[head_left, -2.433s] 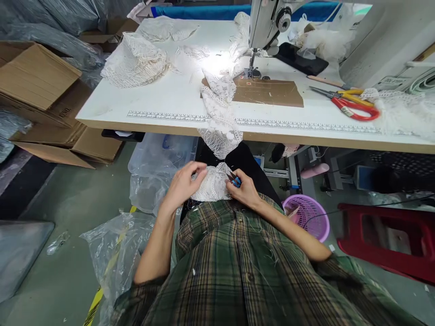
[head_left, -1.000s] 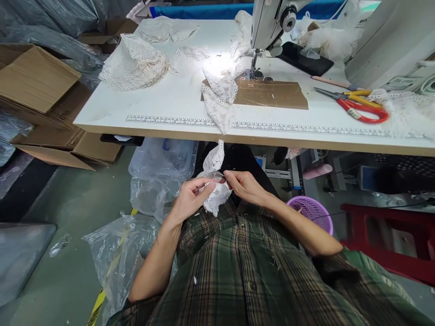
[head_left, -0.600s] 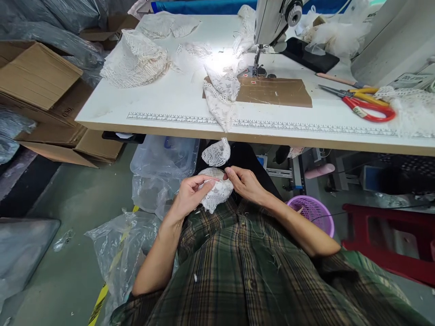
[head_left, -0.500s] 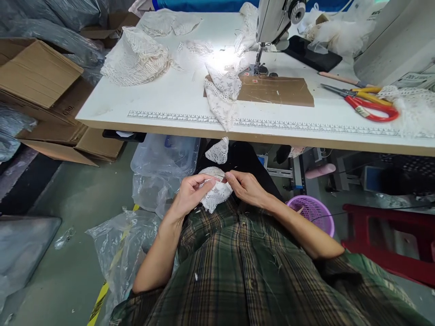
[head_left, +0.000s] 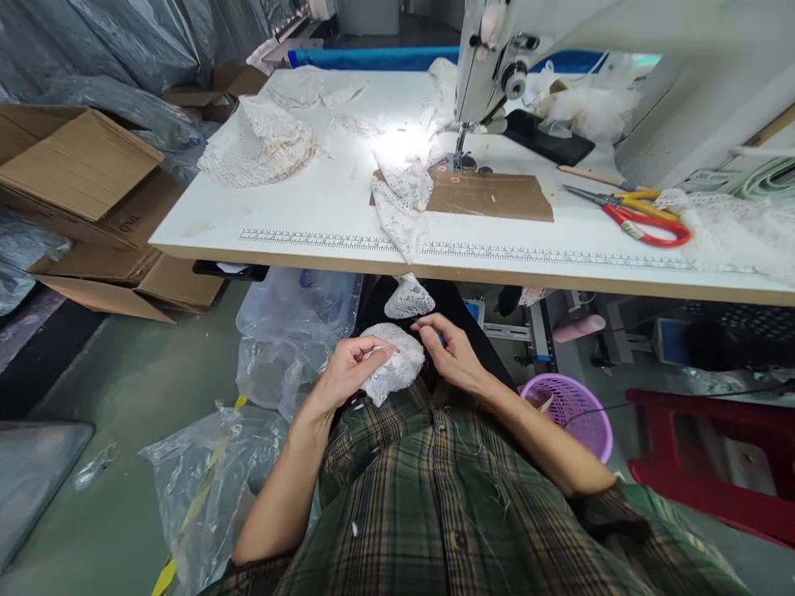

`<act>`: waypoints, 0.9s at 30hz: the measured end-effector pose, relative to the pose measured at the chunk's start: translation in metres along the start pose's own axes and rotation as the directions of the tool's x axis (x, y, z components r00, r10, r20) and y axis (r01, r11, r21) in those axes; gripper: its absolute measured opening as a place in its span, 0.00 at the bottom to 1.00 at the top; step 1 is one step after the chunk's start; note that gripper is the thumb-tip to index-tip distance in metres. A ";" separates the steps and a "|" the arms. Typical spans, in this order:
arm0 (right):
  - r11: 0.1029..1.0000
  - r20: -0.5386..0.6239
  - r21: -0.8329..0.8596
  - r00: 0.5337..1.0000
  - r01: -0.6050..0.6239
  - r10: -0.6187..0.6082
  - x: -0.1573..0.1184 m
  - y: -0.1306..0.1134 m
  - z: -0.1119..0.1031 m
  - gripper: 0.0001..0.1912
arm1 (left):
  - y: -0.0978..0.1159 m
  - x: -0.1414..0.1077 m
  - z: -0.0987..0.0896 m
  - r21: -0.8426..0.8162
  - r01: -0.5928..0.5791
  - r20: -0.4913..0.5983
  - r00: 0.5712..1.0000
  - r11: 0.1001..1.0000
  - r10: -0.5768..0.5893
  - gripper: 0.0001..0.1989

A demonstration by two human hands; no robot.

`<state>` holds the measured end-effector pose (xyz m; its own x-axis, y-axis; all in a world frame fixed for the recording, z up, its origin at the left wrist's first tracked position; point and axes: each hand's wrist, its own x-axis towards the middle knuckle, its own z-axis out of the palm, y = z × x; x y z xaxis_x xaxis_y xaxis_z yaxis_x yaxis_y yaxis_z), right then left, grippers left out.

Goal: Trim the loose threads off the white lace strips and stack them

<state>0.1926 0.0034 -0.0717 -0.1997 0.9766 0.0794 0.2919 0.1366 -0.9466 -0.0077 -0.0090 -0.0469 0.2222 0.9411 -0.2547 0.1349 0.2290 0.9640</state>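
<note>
One lace pc [head_left: 397, 377]: over lap [head_left: 447, 298], nr counter's [head_left: 204, 217] front edge.
L hand [head_left: 349, 369]: fingers pinching lace pc.
R hand [head_left: 453, 353]: fingers curled on blue tool [head_left: 442, 339], mostly hidden; tips by lace pc.
Lap work: prob. close handwork; next move likely needs L grip steady, R tips at lace pc.
Counter: machine [head_left: 488, 79], lace pile [head_left: 257, 149].

Below the bench's front edge, lace piece [head_left: 403, 377] white, openwork pattern; shirt [head_left: 397, 497] a green, brown and black plaid. Bench [head_left: 204, 217] white-topped, tan along its front edge, with black ruler ticks [head_left: 335, 242] just in from it; lace heap [head_left: 257, 145] by left edge creamy white, mesh-patterned; tool handles [head_left: 652, 228] toward right end red and yellow. Beyond rear edge, roll [head_left: 373, 58] blue; below front edge, basket [head_left: 568, 401] purple, stool [head_left: 676, 488] deep red.
</note>
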 end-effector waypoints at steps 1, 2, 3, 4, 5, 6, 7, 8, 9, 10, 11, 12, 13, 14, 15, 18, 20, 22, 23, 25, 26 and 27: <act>0.999 -0.140 0.035 0.990 -0.005 0.010 0.004 0.003 -0.001 0.19 | 0.001 0.001 0.000 0.008 -0.007 -0.001 1.000 1.000 0.007 0.11; 0.998 -0.266 0.063 0.964 -0.005 0.022 0.009 0.005 -0.003 0.20 | 0.003 0.002 0.000 0.019 -0.012 -0.001 1.000 1.000 0.012 0.12; 0.996 -0.360 0.086 0.932 0.000 0.032 0.016 0.007 -0.004 0.22 | 0.005 0.003 0.001 0.030 -0.015 -0.001 1.000 0.999 0.015 0.12; 0.995 -0.406 0.104 0.913 0.009 0.034 0.024 0.009 -0.006 0.23 | 0.007 0.003 0.001 0.037 -0.016 -0.002 1.000 0.999 0.016 0.12; 0.993 -0.407 0.119 0.913 0.024 0.027 0.032 0.011 -0.007 0.24 | 0.009 0.003 0.001 0.041 -0.016 -0.005 1.000 0.999 0.016 0.12; 0.990 -0.381 0.135 0.924 0.041 0.014 0.040 0.012 -0.009 0.24 | 0.011 0.003 0.001 0.044 -0.015 -0.008 1.000 0.999 0.016 0.12; 0.987 -0.342 0.150 0.940 0.055 0.000 0.047 0.012 -0.010 0.25 | 0.012 0.003 0.001 0.047 -0.015 -0.010 1.000 0.999 0.016 0.12; 0.985 -0.300 0.162 0.954 0.063 -0.011 0.053 0.012 -0.010 0.24 | 0.013 0.002 0.001 0.050 -0.017 -0.013 1.000 0.999 0.017 0.12; 0.983 -0.261 0.172 0.965 0.064 -0.017 0.057 0.011 -0.010 0.24 | 0.013 0.001 0.000 0.053 -0.017 -0.015 1.000 0.998 0.018 0.12; 0.982 -0.225 0.181 0.974 0.060 -0.018 0.059 0.010 -0.009 0.23 | 0.012 0.000 -0.001 0.057 -0.018 -0.015 1.000 0.998 0.019 0.13; 0.980 -0.195 0.193 0.981 0.056 -0.017 0.060 0.008 -0.008 0.22 | 0.011 0.000 -0.002 0.061 -0.022 -0.016 1.000 0.998 0.023 0.13; 0.976 -0.164 0.211 0.986 0.054 -0.020 0.059 0.006 -0.007 0.21 | 0.011 0.000 -0.004 0.065 -0.029 -0.023 0.999 0.997 0.031 0.13; 0.970 -0.134 0.238 0.991 0.056 -0.024 0.058 0.004 -0.005 0.20 | 0.010 0.001 -0.006 0.071 -0.039 -0.036 0.998 0.997 0.042 0.13; 0.960 -0.111 0.275 0.993 0.055 -0.025 0.057 0.001 -0.004 0.20 | 0.010 0.003 -0.008 0.079 -0.054 -0.056 0.997 0.995 0.058 0.13; 0.947 -0.094 0.318 0.995 0.045 -0.016 0.055 -0.001 -0.002 0.21 | 0.010 0.007 -0.011 0.093 -0.072 -0.082 0.993 0.993 0.079 0.13; 0.896 -0.061 0.443 0.997 -0.024 0.057 0.052 -0.009 0.001 0.24 | 0.013 0.029 -0.014 0.154 -0.149 -0.181 0.968 0.977 0.176 0.16; 0.877 -0.035 0.475 0.994 -0.074 0.103 0.047 -0.017 0.002 0.25 | 0.017 0.046 -0.012 0.155 -0.215 -0.185 0.953 0.964 0.242 0.22; 0.885 0.006 0.455 0.995 -0.093 0.102 0.035 -0.027 0.002 0.22 | 0.022 0.058 -0.009 0.069 -0.270 -0.071 0.959 0.960 0.275 0.26; 0.900 0.026 0.427 0.996 -0.084 0.080 0.025 -0.032 0.001 0.20 | 0.025 0.060 -0.008 0.018 -0.284 0.021 0.959 0.959 0.284 0.27; 0.936 0.083 0.352 0.996 -0.015 -0.015 0.001 -0.043 -0.002 0.15 | 0.029 0.055 -0.006 -0.048 -0.288 0.236 0.927 0.956 0.291 0.29; 0.949 0.133 0.313 0.988 0.037 -0.082 -0.011 -0.047 -0.004 0.13 | 0.031 0.050 -0.006 -0.062 -0.284 0.339 0.896 0.957 0.288 0.30; 0.955 0.186 0.282 0.972 0.088 -0.145 -0.021 -0.049 -0.005 0.12 | 0.032 0.044 -0.007 -0.069 -0.283 0.420 0.862 0.957 0.285 0.31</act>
<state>0.1868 -0.0233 -0.0253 -0.4108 0.8983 0.1560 -0.0029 0.1698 -0.9855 -0.0002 0.0409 -0.0270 0.6351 0.7721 0.0233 0.0000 -0.0301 0.9995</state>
